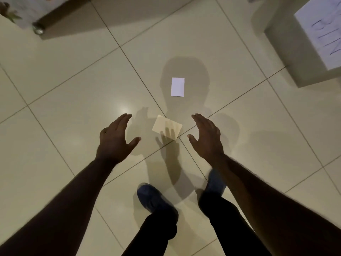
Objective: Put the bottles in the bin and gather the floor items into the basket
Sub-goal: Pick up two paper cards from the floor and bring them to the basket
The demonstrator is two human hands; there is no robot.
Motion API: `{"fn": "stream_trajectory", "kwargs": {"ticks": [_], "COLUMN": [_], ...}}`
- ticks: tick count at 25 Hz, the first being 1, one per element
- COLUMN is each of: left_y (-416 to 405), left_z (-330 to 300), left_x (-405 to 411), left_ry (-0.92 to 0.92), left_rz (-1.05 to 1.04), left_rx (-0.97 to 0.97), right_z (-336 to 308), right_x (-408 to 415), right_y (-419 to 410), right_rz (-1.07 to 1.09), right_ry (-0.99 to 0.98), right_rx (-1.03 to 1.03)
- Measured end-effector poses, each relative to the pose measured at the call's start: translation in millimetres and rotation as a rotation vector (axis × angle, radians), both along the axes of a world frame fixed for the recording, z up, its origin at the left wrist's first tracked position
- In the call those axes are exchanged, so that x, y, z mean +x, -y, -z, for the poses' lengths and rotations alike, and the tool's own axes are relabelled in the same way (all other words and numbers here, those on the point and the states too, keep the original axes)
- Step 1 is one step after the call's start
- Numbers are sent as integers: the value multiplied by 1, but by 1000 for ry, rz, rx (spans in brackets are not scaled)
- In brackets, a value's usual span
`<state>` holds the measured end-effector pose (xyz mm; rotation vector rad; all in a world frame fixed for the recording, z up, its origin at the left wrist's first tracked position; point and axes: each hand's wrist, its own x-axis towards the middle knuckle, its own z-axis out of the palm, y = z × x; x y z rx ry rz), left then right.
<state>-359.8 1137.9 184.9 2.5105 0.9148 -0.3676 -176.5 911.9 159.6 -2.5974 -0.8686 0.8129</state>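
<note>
Two flat cards lie on the tiled floor. A cream card (167, 129) rests at a tile joint between my hands. A white card (177, 87) lies farther ahead, inside my shadow. My left hand (115, 139) hovers left of the cream card, fingers apart, holding nothing. My right hand (207, 138) hovers right of it, also spread and empty. A white box (287, 43) with a paper sign (321, 32) reading roughly "BIN" stands at the upper right. No bottles or basket are in view.
A piece of furniture with a metal foot (37, 28) stands at the upper left. My feet in blue shoes (153, 198) stand on the tiles below the cards. A pale surface edge (7, 39) fills the far left.
</note>
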Motion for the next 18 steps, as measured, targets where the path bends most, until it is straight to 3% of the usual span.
{"fn": "stream_trajectory", "kwargs": {"ticks": [5, 9, 18], "left_y": [4, 13, 14], "left_z": [108, 177, 260], "left_x": [11, 10, 22], "left_ry": [84, 74, 43], "left_rz": [-70, -10, 25], "left_rx": [-42, -75, -119], "right_z": [121, 198, 307], "right_x": [2, -4, -21], "right_y": [-6, -13, -38], "right_rz": [-31, -52, 15], "right_ry": [-16, -27, 73], "right_rx": [-82, -112, -228]}}
